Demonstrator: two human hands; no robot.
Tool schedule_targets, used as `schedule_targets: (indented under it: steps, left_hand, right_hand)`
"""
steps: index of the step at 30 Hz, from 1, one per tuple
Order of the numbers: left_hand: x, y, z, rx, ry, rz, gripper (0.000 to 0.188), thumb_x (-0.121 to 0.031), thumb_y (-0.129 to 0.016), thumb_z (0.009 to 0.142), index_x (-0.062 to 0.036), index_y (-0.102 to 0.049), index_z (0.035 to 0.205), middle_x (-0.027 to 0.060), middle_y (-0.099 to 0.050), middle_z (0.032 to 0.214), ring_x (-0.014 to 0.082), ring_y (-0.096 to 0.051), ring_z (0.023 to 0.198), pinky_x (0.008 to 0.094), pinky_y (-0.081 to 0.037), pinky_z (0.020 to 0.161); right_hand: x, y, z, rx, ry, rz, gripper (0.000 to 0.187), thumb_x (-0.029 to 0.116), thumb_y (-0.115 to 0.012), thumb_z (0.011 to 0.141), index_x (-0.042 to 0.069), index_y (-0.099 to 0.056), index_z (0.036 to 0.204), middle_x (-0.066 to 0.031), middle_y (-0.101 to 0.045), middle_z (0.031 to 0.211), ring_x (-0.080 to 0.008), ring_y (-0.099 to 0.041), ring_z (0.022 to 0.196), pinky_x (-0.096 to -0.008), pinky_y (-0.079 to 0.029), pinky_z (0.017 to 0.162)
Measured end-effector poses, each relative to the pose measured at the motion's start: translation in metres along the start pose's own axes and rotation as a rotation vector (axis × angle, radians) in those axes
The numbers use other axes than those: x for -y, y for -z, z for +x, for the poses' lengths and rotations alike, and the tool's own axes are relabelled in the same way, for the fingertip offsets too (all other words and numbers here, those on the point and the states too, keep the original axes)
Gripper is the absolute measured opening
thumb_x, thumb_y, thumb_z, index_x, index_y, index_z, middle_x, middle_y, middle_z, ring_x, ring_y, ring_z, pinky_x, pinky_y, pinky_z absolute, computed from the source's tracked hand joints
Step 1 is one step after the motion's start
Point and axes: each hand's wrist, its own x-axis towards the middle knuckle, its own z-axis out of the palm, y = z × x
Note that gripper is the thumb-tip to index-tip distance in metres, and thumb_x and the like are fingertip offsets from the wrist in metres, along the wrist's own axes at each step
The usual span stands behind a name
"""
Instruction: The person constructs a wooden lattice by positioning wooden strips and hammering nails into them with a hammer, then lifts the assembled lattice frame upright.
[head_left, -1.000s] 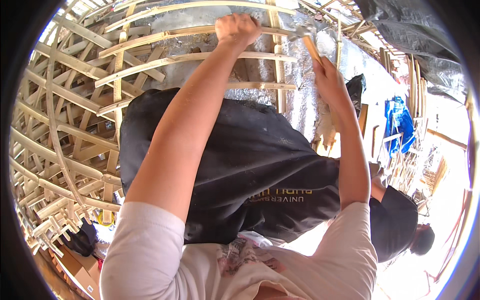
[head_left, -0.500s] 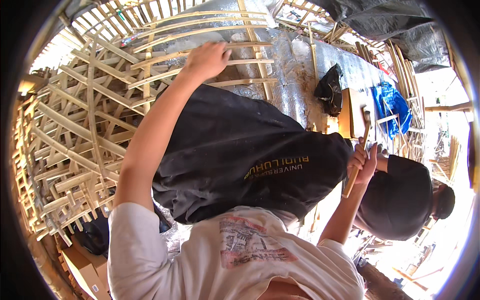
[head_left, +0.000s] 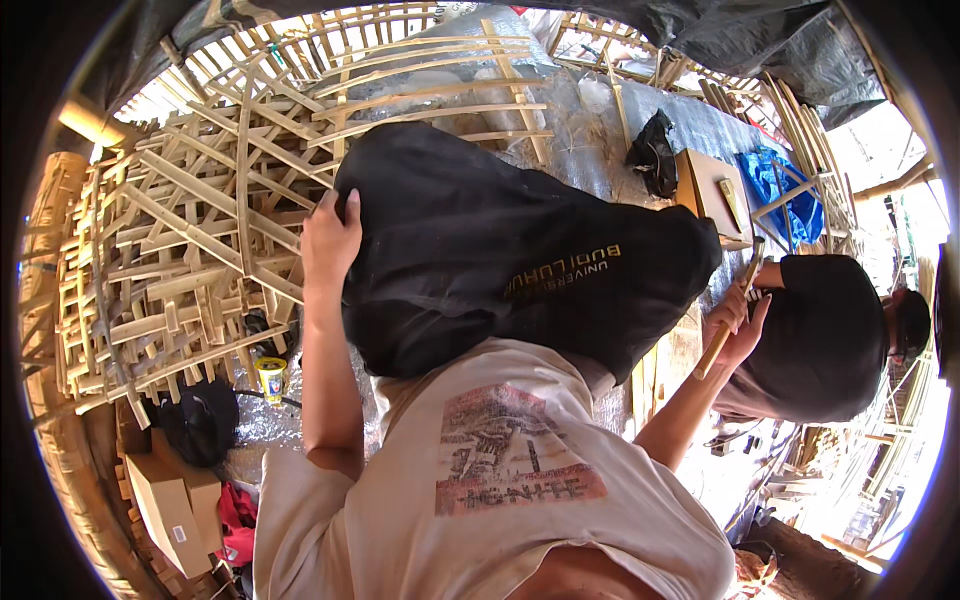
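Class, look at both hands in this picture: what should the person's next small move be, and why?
Probably draw the right hand and its hammer inward, toward the black cloth: the hammer sits far to the right, seemingly close to the co-worker, though the fisheye view leaves the gap hard to judge. The left hand, at the cloth's left edge, shows no tool.

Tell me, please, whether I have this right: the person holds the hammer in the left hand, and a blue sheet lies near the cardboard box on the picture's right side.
Not quite: the head view shows the hammer in the right hand, not the left hand. The blue sheet does lie near the cardboard box on the picture's right side.
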Motion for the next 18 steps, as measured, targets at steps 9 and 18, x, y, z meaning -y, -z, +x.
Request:
schedule_targets:
  steps: [9, 18]
  left_hand:
    - [0.012, 0.008, -0.010, -0.328, -0.201, -0.230, 0.022, -0.013, -0.052, 0.097, 0.0016, -0.053, 0.080, 0.0248, -0.057, 0.072, 0.0497, -0.052, 0.071, 0.0482, -0.043, 0.058]
    - [0.042, 0.046, -0.018, -0.162, -0.111, -0.273, 0.031, -0.019, -0.052, 0.100, 0.0034, -0.051, 0.079, 0.0157, -0.039, 0.057, 0.0228, -0.030, 0.050, 0.0350, -0.032, 0.048]
  right_hand:
    - [-0.011, -0.027, -0.020, 0.127, 0.025, -0.056, 0.052, 0.041, -0.049, 0.101, -0.008, -0.043, 0.121, -0.0006, -0.037, 0.076, -0.0066, -0.033, 0.055, -0.0210, -0.032, 0.047]
    - [-0.018, -0.054, -0.037, 0.127, 0.113, -0.193, 0.047, 0.040, -0.051, 0.100, -0.006, -0.047, 0.110, 0.0006, -0.035, 0.073, -0.0069, -0.031, 0.053, -0.0216, -0.031, 0.045]
